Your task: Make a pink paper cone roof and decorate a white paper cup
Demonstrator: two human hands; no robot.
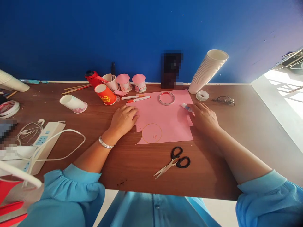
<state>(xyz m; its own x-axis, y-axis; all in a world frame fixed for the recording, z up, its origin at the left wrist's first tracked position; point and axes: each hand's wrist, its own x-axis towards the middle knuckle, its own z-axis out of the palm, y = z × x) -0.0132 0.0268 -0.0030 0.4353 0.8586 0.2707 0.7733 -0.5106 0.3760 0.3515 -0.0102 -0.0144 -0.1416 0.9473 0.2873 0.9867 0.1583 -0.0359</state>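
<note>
My left hand (124, 120) lies flat with its fingertips on the left edge of a pink sheet of paper (175, 124). At the sheet's right edge, my right hand (204, 116) is closed around one end of a small white tube (187, 107). The sheet has notches cut from its lower left and right sides, and a drawn circle (152, 133) near its lower left corner. A round metal ring (167, 98) rests on its upper part. Two markers (138, 99) lie by its upper left corner. Black-handled scissors (175, 161) sit nearer me, blades slightly apart.
Two small cups with pink cone tops (139, 83) stand by the blue wall. An orange cup (105, 94) and a white cup (74, 104) are at left. A tall stack of cups (207, 71) leans right of a tape roll (202, 95). A power strip (47, 142) lies left.
</note>
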